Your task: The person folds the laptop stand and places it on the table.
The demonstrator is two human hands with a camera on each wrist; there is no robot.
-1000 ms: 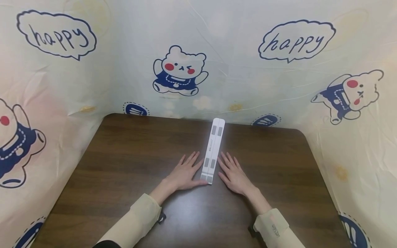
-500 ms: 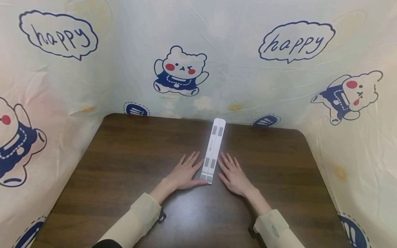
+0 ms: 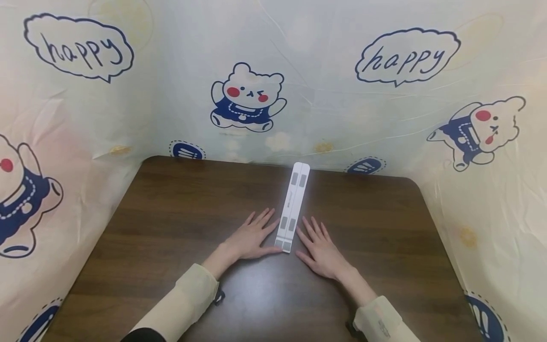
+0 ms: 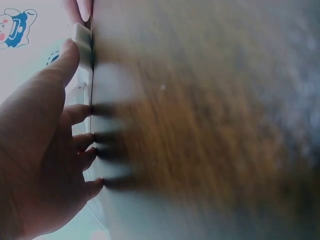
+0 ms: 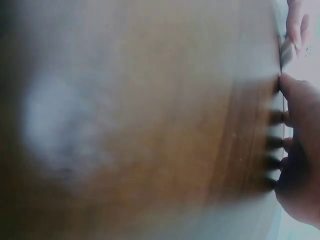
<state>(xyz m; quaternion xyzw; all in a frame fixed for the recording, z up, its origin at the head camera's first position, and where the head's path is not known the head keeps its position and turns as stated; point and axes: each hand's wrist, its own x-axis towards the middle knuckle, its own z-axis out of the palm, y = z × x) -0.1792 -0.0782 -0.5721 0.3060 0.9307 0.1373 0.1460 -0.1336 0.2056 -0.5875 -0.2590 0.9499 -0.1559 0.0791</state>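
A long, slim white folded laptop stand (image 3: pixel 292 204) with grey pads lies on the wooden table, its far end close to the back edge. On its left side my left hand (image 3: pixel 249 238) rests with fingers spread, the thumb touching the stand's near end. The left wrist view has that thumb (image 4: pixel 70 55) against the end of the stand (image 4: pixel 83 45). To the right, my right hand (image 3: pixel 322 251) lies with spread fingers, a small gap between it and the stand. In the right wrist view its fingertips (image 5: pixel 286 82) touch the tabletop.
The dark wooden table (image 3: pixel 179 190) has rounded back corners. Behind it and at both sides hangs a pale curtain (image 3: pixel 325 95) printed with bears and "happy" bubbles. Light sleeves (image 3: pixel 181 304) cover both forearms.
My right hand has slid slightly back toward me along the table. The left hand and the stand keep nearly the same place.
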